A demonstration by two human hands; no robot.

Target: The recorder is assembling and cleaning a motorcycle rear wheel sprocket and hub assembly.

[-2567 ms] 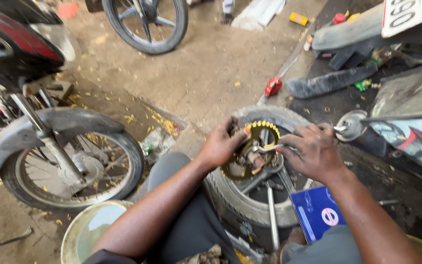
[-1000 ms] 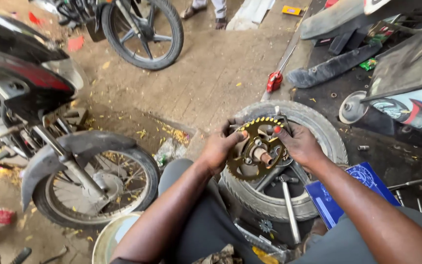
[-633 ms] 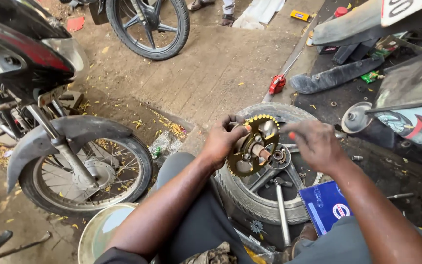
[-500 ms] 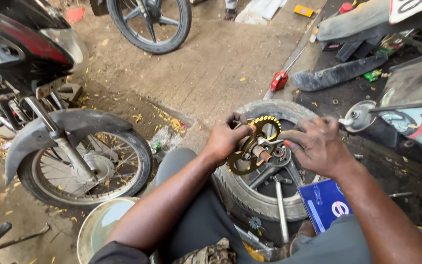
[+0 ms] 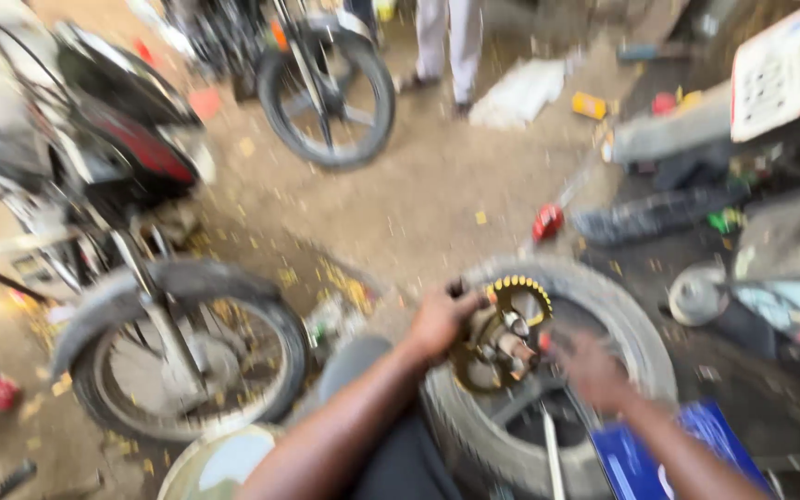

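Sprocket [image 5: 497,335]: toothed disc, yellowish teeth along its upper edge, dark greasy body. Sits at the hub of a loose wheel [image 5: 636,319] lying flat on the floor [image 5: 437,208], just in front of the person's knees.
Hub centre: short metal stub or axle end shows through the sprocket's middle; detail blurred.
Left hand [image 5: 437,319]: fingers curled over the sprocket's left rim, clamped on it; thumb side faces the camera.
Right hand [image 5: 590,370]: heavily motion-blurred, just right of and below the sprocket, over the wheel's spokes. Cannot tell whether its fingers are apart or closed, or whether it touches the sprocket.
Metal bar [image 5: 551,458]: thin, pale, lies across the lower part of the wheel near the right forearm.
Blue box [image 5: 641,458]: flat, beside the tyre at the lower right.
Motorcycle front wheel [image 5: 187,361]: upright, left of the person, well apart from the loose wheel.
Red object [image 5: 546,222]: small, on the floor beyond the tyre.
Risk 1 (judgement): only one hand has a sure hold; a greasy rim could slip and the sprocket drop crooked onto the hub.
Risk 2 (judgement): the teeth sit right by the curled fingers; a sudden turn could pinch or cut them.
Risk 3 (judgement): the wheel lies unsecured and may shift under a hard pull.
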